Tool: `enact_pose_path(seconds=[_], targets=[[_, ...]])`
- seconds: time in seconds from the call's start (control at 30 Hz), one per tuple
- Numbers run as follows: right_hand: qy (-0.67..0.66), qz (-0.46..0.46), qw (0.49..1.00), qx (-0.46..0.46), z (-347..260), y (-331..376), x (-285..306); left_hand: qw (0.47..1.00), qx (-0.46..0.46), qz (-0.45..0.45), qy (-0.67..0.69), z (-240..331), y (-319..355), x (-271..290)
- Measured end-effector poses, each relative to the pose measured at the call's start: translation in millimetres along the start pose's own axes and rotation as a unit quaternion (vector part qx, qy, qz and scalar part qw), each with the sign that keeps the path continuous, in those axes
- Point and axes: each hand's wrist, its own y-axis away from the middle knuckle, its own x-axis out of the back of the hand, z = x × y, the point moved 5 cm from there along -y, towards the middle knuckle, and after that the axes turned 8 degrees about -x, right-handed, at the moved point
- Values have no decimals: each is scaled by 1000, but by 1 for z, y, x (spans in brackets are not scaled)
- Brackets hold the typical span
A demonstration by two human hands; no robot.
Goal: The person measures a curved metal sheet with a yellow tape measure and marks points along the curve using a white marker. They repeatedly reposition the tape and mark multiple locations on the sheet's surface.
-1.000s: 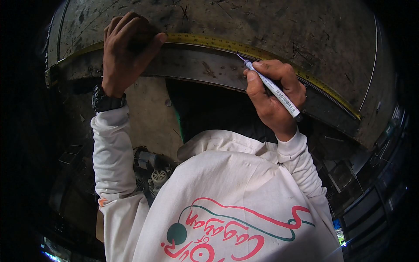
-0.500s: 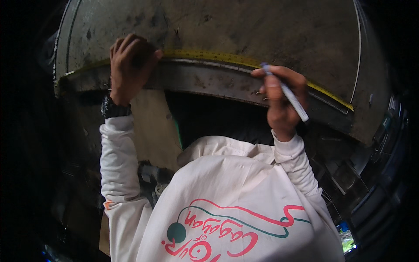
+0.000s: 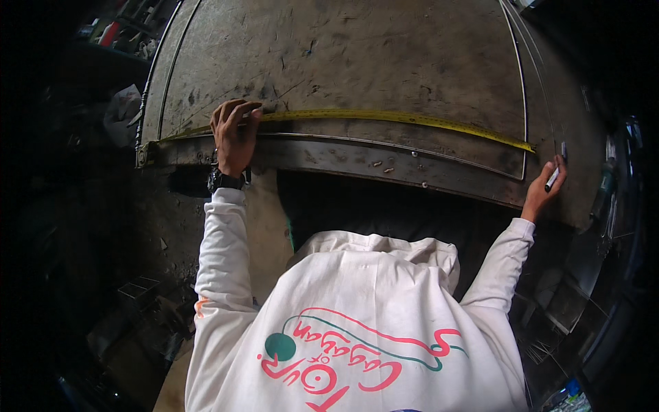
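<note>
A yellow tape measure blade is stretched along the near side of a worn brown tabletop. My left hand, with a dark watch at the wrist, has its fingers curled down on the blade toward its left part. My right hand grips a white marker pen at the right side, past the blade's right end. Close beside the blade, a thin metal rod runs along the table's near edge. Another rod crosses the blade near its right end.
A metal edge bar fronts the table. On the left, another thin rod runs away from me. Shelved items and a pale plastic bag are at the far left. Long thin pieces stand at the right.
My right hand has carried the marker from above the blade to the right, beyond its end. My left hand stays on the blade. The view has shifted, showing more at left.
</note>
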Motion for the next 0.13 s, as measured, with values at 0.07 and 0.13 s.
enact_pose_path(seconds=[0.07, 0.13], targets=[[-42, 13, 996, -74, 36, -5, 8, 1000, 24, -11, 17, -7, 5, -3], [-65, -29, 996, -48, 41, 2, -6, 999, 35, -11, 13, -16, 8, -4]])
